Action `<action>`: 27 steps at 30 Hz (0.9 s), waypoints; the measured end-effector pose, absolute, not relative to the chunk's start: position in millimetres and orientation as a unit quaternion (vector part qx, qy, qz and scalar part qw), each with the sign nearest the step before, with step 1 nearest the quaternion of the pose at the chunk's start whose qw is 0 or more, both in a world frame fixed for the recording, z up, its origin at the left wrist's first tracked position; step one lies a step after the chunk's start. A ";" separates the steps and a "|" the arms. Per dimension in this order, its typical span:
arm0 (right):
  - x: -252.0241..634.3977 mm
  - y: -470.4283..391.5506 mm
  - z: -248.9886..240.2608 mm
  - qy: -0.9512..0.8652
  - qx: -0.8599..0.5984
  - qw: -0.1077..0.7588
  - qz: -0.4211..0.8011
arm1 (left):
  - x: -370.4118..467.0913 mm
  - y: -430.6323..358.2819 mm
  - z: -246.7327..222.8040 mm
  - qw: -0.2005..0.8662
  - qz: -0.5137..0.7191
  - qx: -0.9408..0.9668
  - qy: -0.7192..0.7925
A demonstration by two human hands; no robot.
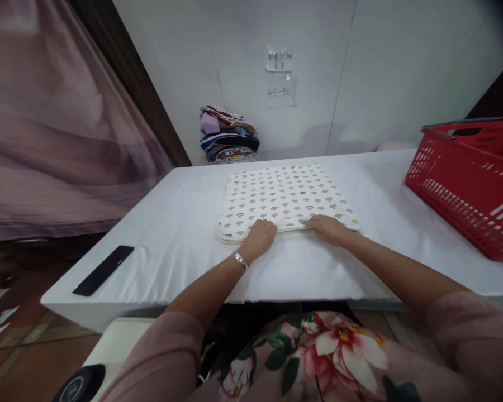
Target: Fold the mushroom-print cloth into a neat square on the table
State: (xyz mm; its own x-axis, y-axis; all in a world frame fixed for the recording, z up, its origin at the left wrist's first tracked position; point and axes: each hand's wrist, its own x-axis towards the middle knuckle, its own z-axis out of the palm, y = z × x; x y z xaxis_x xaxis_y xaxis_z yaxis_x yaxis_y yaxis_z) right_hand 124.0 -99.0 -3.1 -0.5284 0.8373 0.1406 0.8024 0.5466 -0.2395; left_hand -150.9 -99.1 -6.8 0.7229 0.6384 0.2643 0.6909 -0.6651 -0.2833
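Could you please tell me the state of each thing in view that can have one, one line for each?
Patterned cloth: flat, layered
Left hand: fingers bent, on the cloth's near edge
Right hand: on the same edge, grip unclear
Bracelet: worn, left wrist
Red basket: upright, contents not visible
Black phone-like object: lying flat
Fabric pile: stacked
White table cover: spread, slightly wrinkled
Wall notes: fixed up, handwritten
Curtain: hanging

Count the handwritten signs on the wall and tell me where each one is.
2. The upper sign bears Chinese characters; the lower sign, directly beneath it, reads 45-50. Both are on the wall behind the table. The curtain might hide others.
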 end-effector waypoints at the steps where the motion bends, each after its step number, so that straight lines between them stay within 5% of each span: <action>1: 124.9 -101.2 -4.1 -0.879 -0.458 0.110 0.071 | -152.0 -100.6 -8.5 0.180 -0.074 -0.911 -0.365; 10: 118.9 -107.0 -9.3 -0.898 -0.434 0.062 0.035 | -149.2 -106.3 -17.1 0.148 -0.076 -0.909 -0.383; 27: 124.8 -116.2 -24.9 -0.888 -0.429 0.155 0.059 | -152.8 -112.5 -15.0 0.100 -0.092 -0.914 -0.381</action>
State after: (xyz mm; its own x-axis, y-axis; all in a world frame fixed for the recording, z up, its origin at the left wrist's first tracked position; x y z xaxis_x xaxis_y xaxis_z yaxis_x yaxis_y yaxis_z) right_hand 124.8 -116.2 -24.9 -0.5843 0.7798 0.2246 0.7431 0.6254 -0.2380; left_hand -152.8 -112.5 -15.0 0.6922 0.6791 0.2441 0.7159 -0.6889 -0.1133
